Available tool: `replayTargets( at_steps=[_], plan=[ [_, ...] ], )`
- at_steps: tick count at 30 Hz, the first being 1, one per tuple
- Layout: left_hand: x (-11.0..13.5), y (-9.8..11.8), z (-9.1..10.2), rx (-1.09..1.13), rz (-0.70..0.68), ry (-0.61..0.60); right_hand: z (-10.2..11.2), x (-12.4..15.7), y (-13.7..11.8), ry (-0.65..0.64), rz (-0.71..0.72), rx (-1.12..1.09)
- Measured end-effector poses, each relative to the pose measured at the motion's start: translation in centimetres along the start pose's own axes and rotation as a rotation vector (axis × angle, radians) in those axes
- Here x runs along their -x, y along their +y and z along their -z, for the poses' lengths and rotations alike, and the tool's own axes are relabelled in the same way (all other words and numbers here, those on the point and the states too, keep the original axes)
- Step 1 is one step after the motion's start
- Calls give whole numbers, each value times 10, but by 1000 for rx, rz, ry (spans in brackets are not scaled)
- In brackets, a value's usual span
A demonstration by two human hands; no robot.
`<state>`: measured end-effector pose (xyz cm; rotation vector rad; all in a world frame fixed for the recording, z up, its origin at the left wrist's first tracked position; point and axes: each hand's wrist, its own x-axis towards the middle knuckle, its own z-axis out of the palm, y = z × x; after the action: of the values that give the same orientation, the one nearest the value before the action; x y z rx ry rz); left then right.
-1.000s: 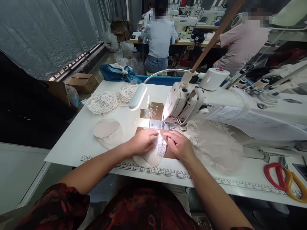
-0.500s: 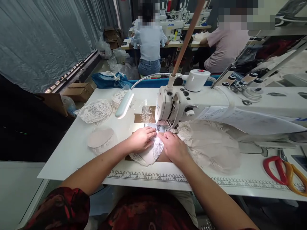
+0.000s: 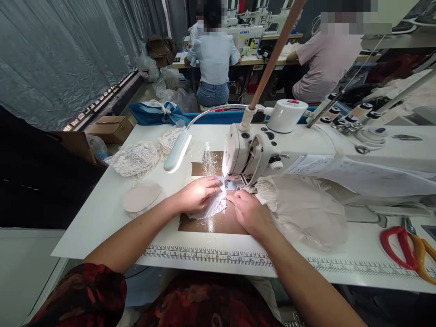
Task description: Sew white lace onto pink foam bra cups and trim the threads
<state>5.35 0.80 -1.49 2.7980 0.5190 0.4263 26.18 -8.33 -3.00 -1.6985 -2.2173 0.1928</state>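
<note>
A small piece of white lace fabric (image 3: 213, 209) lies under the needle area of a white sewing machine (image 3: 238, 154), lit by its lamp. My left hand (image 3: 199, 193) rests flat on the lace, fingers stretched toward the presser foot. At the lace's right edge, my right hand (image 3: 250, 211) has its fingers curled together, with the tips at the edge beside the foot. The grip itself is partly hidden. Brown tape (image 3: 225, 225) covers the table under the work. Right of the machine's needle lies a heap of sheer, lace-trimmed fabric (image 3: 309, 209).
Lace bundles (image 3: 134, 159) and a round beige pad (image 3: 142, 198) lie on the left of the table. A lamp (image 3: 177, 152) hangs over it. Red and orange scissors (image 3: 400, 247) lie at right; a printed ruler (image 3: 204, 255) runs along the front edge. Two people sit beyond.
The lace piece has shifted away from me and turned under my left hand, baring more brown tape. My right hand has moved slightly right and toward me. The view has shifted a little.
</note>
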Motion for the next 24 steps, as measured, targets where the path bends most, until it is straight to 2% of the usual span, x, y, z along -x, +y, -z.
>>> replayTargets(
  at_steps=[3,6,9,16,20,24],
  plan=[
    [3,19,4,71,121,55,0,4,4,63,66,-101],
    [1,30,-2,-6,215,45,-1,5,5,41,200,-97],
    [0,27,-10,-11,236,55,-1,3,5,16,292,-38],
    [10,12,0,392,362,107,1,2,7,22,338,-14],
    [13,13,5,432,317,67,3,4,8,20,342,-6],
    [14,15,3,264,125,12,6,6,7,-20,361,38]
  ],
)
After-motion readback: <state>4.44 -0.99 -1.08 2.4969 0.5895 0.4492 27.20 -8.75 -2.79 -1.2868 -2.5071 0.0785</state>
